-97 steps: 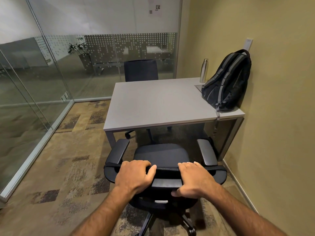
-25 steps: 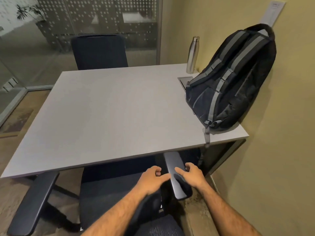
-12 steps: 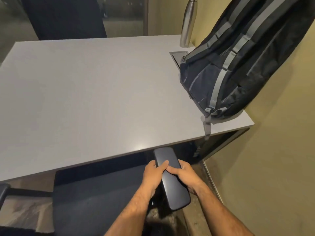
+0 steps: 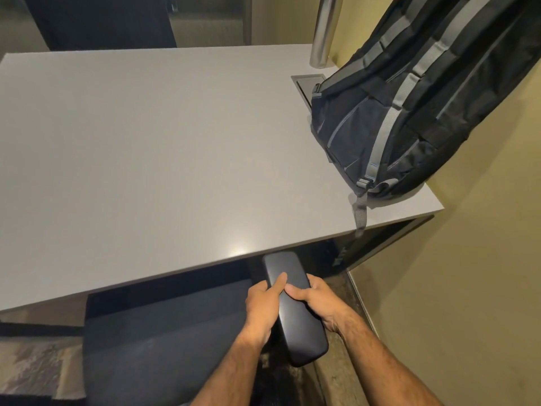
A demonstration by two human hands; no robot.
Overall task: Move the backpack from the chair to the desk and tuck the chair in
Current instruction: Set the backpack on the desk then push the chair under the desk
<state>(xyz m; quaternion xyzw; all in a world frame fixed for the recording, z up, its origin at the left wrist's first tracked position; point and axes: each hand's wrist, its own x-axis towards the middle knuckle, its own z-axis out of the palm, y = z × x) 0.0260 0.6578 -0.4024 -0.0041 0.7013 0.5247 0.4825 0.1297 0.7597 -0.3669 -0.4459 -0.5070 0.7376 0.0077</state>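
The black backpack [image 4: 409, 112] with grey straps stands on the right end of the grey desk [image 4: 146, 156], leaning against the yellow wall. One strap hangs over the desk's front edge. The dark office chair [image 4: 164, 341] sits with its seat partly under the desk. Its right armrest [image 4: 295, 312] pokes out in front of the desk edge, its front tip at the edge. My left hand [image 4: 263, 303] grips the armrest from the left, thumb on top. My right hand [image 4: 316, 303] grips it from the right.
A steel bottle [image 4: 325, 30] stands at the back right of the desk beside a cable hatch [image 4: 307, 83]. A second dark chair [image 4: 99, 22] stands behind the desk. The yellow wall [image 4: 468, 288] is close on the right. Patterned carpet [image 4: 32, 367] shows at lower left.
Both hands left the chair's backrest and took hold of the right armrest. The chair has gone in under the desk, and my view has come closer and lower.
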